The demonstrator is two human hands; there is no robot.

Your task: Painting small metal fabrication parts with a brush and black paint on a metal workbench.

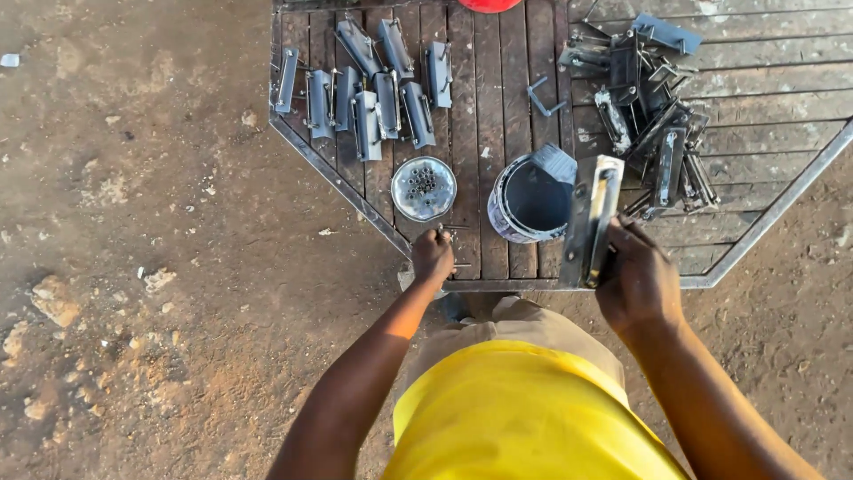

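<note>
Two bare arms reach down over a wooden table point(498, 107) with a metal rim. Left hand point(432, 255) is curled, fingertips pinched together on a small nail at the near edge, just below a round tin point(424, 188) of nails. Right hand point(636, 283) is clamped on a grey metal bracket point(592, 220), held upright and slightly tilted beside a paint can point(531, 202). Painted brackets point(369, 84) lie in rows at the far left; unpainted ones are piled point(653, 107) at the right.
</note>
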